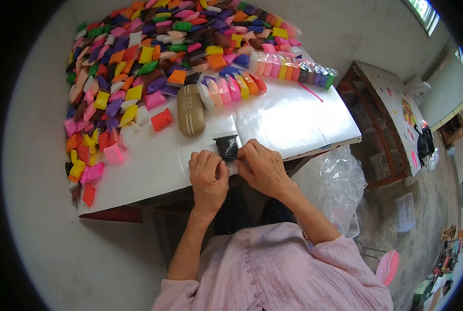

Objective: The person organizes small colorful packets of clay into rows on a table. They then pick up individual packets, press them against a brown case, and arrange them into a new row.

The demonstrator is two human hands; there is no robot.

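A small black packet (226,147) with a shiny clear wrapper lies at the front edge of the silver-covered table, between my two hands. My left hand (208,178) is closed just left of it, fingers curled down; whatever they pinch is hidden. On the other side, my right hand (263,167) has its fingers bent together at the packet's right edge, and their grip is too covered to make out. Behind the packet stands an olive-brown case (191,110) with white stripes. A red packet (162,119) lies left of the case.
A large heap of coloured packets (133,67) covers the table's back and left. Clear-wrapped rows of packets (293,70) lie behind the silver table cover (288,119). A clear plastic bag (332,181) hangs by the right edge. Another table (384,103) stands farther right.
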